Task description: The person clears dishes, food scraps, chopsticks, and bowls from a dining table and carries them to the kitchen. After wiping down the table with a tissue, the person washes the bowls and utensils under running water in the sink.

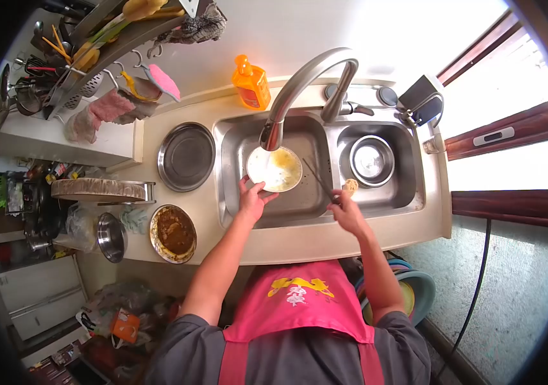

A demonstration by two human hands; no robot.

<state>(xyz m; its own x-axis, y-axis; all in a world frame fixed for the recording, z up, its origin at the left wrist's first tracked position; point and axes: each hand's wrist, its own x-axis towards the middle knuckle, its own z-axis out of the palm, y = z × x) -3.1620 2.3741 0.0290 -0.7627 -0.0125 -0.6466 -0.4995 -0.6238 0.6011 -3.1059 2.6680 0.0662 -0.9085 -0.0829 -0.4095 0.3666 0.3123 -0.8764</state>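
Under the faucet [272,133], my left hand [256,197] grips the near rim of a white bowl [280,173] with yellowish residue and whitish liquid in it. The bowl is over the left basin of the steel sink [312,138]. My right hand [349,213], near the divider between the basins, is closed around a dark, thin utensil [318,176] that points toward the bowl. A small tan object [351,186] shows just beyond my right fingers; whether I hold it too is unclear.
A steel bowl [372,161] sits in the right basin. Left of the sink are a dark round pan [186,156] and a plate of brown food [173,234]. An orange bottle [251,83] stands behind. Utensils and cloths hang upper left; colored basins [420,295] are lower right.
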